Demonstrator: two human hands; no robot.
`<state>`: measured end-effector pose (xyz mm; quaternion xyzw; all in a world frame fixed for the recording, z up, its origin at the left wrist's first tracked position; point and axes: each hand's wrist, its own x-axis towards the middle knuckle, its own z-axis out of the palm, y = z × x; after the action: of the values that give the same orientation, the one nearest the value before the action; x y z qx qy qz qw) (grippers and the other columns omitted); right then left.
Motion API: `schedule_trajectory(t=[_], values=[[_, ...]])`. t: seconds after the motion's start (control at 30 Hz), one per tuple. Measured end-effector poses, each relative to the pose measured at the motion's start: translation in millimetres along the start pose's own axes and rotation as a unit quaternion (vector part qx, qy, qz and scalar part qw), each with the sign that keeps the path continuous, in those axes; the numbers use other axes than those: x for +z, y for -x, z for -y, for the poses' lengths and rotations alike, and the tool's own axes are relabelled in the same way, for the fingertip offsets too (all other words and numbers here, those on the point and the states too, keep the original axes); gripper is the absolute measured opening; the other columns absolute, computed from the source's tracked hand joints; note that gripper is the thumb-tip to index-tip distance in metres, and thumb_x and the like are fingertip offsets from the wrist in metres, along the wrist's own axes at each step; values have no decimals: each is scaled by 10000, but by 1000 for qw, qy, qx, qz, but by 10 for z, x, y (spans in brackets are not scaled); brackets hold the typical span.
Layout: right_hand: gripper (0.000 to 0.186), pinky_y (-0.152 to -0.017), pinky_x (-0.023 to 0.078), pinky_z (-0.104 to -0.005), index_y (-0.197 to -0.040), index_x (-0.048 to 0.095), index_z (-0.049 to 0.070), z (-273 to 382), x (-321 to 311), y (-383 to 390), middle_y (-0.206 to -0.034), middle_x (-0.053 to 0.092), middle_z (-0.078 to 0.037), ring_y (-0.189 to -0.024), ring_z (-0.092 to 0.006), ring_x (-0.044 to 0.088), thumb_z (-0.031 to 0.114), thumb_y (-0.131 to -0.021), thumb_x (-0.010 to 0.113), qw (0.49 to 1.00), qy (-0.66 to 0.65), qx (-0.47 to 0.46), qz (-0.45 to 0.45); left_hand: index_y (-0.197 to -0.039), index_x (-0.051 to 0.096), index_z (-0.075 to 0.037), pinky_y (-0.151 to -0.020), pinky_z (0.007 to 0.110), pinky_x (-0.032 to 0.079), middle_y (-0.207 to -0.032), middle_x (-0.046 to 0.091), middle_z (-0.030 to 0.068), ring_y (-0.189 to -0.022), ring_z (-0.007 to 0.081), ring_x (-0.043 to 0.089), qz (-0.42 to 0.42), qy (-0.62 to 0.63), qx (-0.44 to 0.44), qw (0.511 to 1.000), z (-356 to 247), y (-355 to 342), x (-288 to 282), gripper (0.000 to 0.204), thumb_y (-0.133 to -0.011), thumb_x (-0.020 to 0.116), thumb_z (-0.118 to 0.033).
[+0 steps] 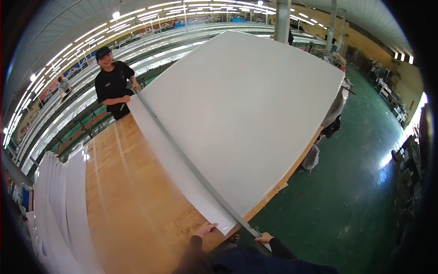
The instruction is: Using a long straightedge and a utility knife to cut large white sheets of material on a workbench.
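A long grey metal straightedge (182, 155) lies diagonally across a large white sheet (255, 100) on the table. My right hand (263, 238) is closed round its near end, which sticks out past the table edge. My left hand (205, 229) pinches the white sheet's near corner edge, left of the straightedge; the fingertips show only in part. At the far end a co-worker in a black shirt and cap (114, 82) has one hand on the straightedge and the other at the sheet's far left edge.
Bare wooden tabletop (123, 182) lies left of the sheet. White strips (57, 196) hang in folds at the table's left end. Green floor (337, 196) runs along the right, with a grey bundle (310, 157) beside the table. A pillar (282, 20) stands behind; long rows of tables stretch beyond.
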<state>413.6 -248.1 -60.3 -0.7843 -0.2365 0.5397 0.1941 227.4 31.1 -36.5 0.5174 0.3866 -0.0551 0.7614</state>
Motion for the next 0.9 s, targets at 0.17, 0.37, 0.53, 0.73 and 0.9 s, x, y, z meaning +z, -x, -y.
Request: schedule_trajectory(t=[0.17, 0.37, 0.53, 0.73, 0.9], values=[[284, -598, 418, -252, -506, 585, 69, 118, 284, 175, -581, 585, -46, -621, -150, 564, 326, -627, 567, 999, 8, -23, -41, -707, 549, -32, -495, 210, 392, -595, 513, 1, -517, 86, 472, 13, -49, 38, 998, 15, 23, -194, 215, -721, 589, -242], [268, -542, 426, -232, -553, 588, 39, 261, 549, 525, -529, 565, -38, -524, -129, 554, 299, -622, 577, 996, -73, -38, -45, -647, 536, -28, -465, 211, 366, -538, 494, 13, -481, 89, 452, -19, -64, 114, 991, -9, 196, -328, 237, -719, 583, -249], [262, -499, 446, -259, -586, 586, 7, 234, 1061, 623, -543, 571, -68, -506, -150, 560, 266, -630, 576, 994, -74, -74, -30, -620, 512, -28, -445, 223, 366, -531, 491, 21, -468, 92, 451, -57, -132, 142, 979, 217, 380, -617, 240, -721, 571, -238], [252, -534, 424, -237, -597, 594, 28, 548, 1740, 926, -568, 577, -47, -542, -127, 550, 274, -637, 553, 988, -121, -97, 4, -662, 511, -37, -441, 211, 370, -552, 482, 15, -468, 87, 445, -55, -138, 132, 980, 381, 884, -972, 209, -732, 562, -227], [187, -543, 427, -237, -600, 592, 19, 624, 2343, 939, -583, 582, -61, -552, -143, 556, 202, -620, 562, 988, -151, -34, -2, -682, 517, -30, -430, 213, 362, -548, 473, 10, -466, 91, 440, -52, 3, 105, 993, 740, 1154, -1390, 201, -739, 552, -220]])
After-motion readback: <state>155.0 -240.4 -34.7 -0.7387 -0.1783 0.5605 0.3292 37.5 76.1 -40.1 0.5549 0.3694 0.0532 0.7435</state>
